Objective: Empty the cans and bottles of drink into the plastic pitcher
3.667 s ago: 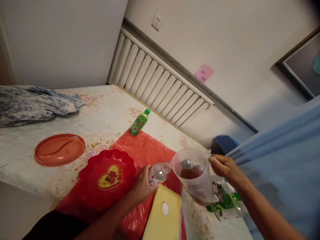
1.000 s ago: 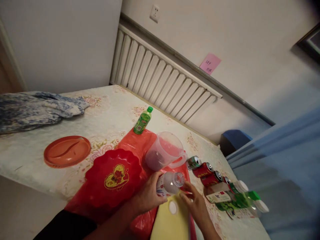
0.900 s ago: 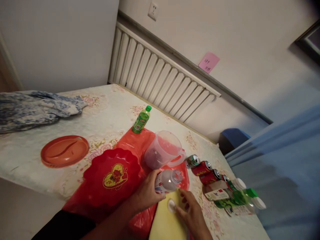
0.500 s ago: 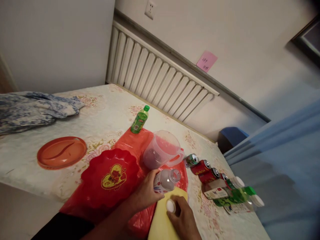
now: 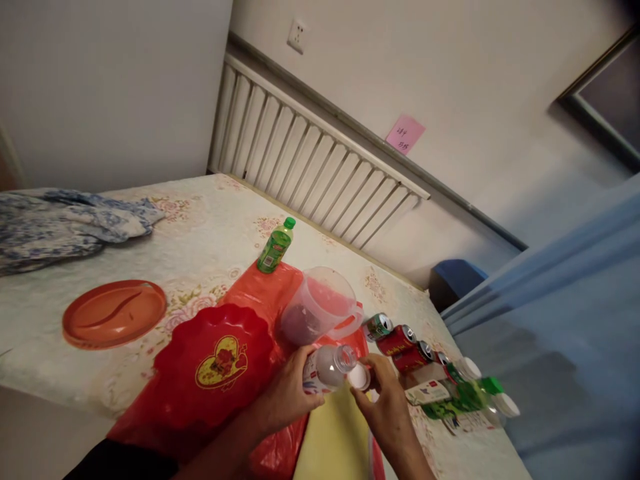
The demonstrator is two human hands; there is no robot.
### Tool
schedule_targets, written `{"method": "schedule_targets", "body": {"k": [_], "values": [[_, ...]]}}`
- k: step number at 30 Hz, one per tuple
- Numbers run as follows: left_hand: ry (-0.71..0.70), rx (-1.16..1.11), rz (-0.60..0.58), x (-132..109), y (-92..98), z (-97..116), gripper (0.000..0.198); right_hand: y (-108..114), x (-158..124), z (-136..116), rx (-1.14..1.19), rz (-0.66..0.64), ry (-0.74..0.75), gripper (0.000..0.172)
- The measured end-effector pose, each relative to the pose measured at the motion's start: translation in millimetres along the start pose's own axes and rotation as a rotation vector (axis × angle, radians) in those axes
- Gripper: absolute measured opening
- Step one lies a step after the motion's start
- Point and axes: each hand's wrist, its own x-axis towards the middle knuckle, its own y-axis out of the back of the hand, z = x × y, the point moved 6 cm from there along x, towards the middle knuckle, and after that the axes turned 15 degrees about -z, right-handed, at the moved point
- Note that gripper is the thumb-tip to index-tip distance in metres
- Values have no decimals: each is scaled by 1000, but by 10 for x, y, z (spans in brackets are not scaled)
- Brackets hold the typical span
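In my left hand [image 5: 293,393] is a clear plastic bottle [image 5: 327,368] with a printed label, tilted with its uncapped mouth to the right. My right hand [image 5: 387,403] pinches a white bottle cap [image 5: 359,377] between thumb and fingers, close beside the bottle mouth. Whether cap and rim touch, I cannot tell. Just behind the bottle stands a translucent measuring jug [image 5: 320,303] with dark contents low down. A red scalloped tray [image 5: 173,360] with a gold heart print lies left of my hands. Below them is a yellow cloth or sheet [image 5: 330,440].
A green-capped bottle [image 5: 276,248] stands at the back on red plastic [image 5: 260,287]. To the right lie several drink cans [image 5: 397,340] and bottles [image 5: 465,400]. An orange plate [image 5: 115,313] and a bunched patterned cloth [image 5: 70,227] are on the left.
My right hand has brought the white cap up and right, next to the bottle mouth. The bottle stays in my left hand, nearly in place. The view has shifted slightly.
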Motion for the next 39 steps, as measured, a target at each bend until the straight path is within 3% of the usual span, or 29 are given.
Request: {"method": "schedule_targets", "body": {"k": [5,11,16,25,39], "values": [[-11,-9,8,0,6,12,72,115,132,-203,15,-108,59,30],[-25,-22,-9,-16,12,50,72,169,207,-217,75,-205,-50,43],[-21,-29,-8,-19,7,41,73,196,252,-339,89,-248,24,29],[-29,-17,-8,-26,17,89,69,137,275,-552,-20,-353,181,26],[3,6,3,-30,31,93,67,115,264,-607,-69,-279,189,28]]}}
